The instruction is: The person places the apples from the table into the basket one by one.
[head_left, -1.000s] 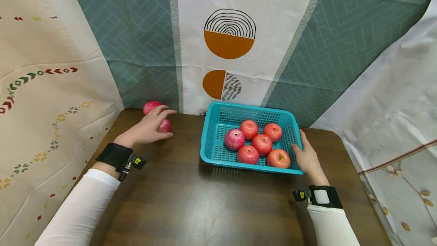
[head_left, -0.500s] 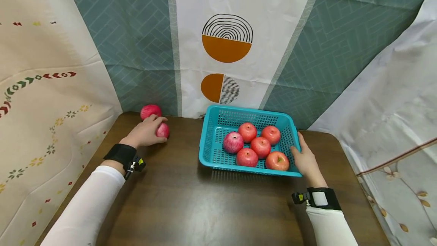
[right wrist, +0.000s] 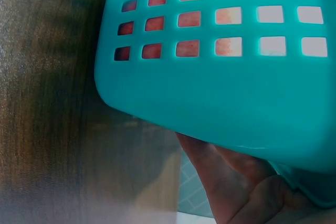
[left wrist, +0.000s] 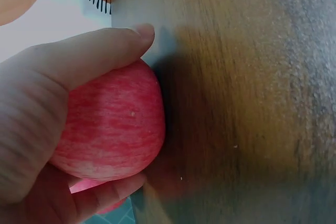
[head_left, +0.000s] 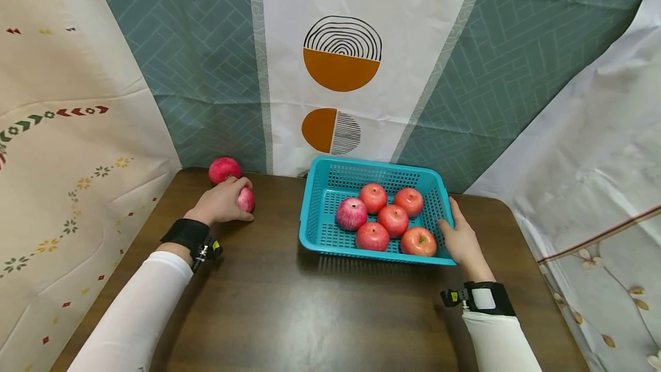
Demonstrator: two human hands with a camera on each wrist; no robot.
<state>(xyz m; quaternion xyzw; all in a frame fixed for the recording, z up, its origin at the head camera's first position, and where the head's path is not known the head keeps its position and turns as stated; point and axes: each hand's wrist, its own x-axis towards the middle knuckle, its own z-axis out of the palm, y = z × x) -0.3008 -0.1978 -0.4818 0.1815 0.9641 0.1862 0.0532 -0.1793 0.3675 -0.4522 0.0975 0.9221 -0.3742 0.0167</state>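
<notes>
My left hand [head_left: 222, 200] curls round a red apple [head_left: 245, 200] at the table's far left. In the left wrist view, the thumb lies along one side of that streaked apple [left wrist: 118, 124] and a finger along the other. Just behind the hand sits a second red apple [head_left: 224, 170], partly covered by it. On the right, my right hand [head_left: 463, 241] grips the short right side of a turquoise plastic basket [head_left: 308, 211], thumb over the rim. Several red apples [head_left: 393, 221] lie in the basket. The right wrist view has the basket's slotted wall [right wrist: 210, 87] above the fingers.
The brown wooden table [head_left: 310, 314] backs onto a hanging cloth [head_left: 217, 73] with green and white panels. Patterned cream fabric [head_left: 77, 159] hangs along the left edge, and white fabric [head_left: 583, 159] along the right.
My left hand has lowered onto the nearer apple, and its spread fingers have closed round it. The right hand stays on the basket. The head view has shifted slightly.
</notes>
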